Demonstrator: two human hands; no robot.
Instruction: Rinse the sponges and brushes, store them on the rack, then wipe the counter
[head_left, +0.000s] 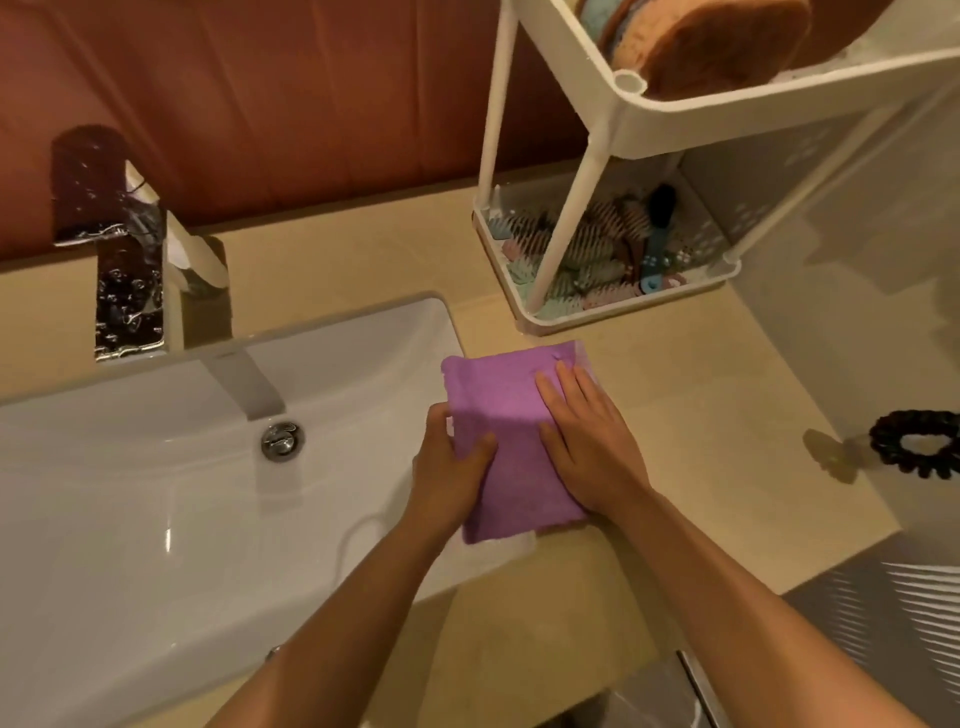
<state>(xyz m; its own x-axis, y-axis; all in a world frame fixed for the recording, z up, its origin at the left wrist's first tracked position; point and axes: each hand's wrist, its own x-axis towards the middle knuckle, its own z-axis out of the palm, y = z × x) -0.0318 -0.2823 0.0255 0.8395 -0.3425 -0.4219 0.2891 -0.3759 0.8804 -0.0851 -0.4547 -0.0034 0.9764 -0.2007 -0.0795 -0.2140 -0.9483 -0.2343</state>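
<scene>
Two hands on a purple cloth (506, 410): storing looks done and the wiping stage is judged under way.
The left hand (451, 470) grips the cloth's left edge, thumb on top. The right hand (587, 447) lies flat, fingers straight, pressing it to the counter (701, 405). Beyond the right hand, the rack (675, 111) holds sponges (717, 47) above and brushes (587, 244) below. The top shelf is cut off, the brush count is indistinct, and any wet patches cannot be made out.

The folded purple cloth (511, 452) lies flat on the beige tabletop (701, 415), my left hand (451, 470) gripping its left edge, my right hand (589, 449) flat on top. Sponges (727, 47) stand in the white rack (675, 111)'s upper tier; brushes (597, 244) lie heaped in its lower.
</scene>
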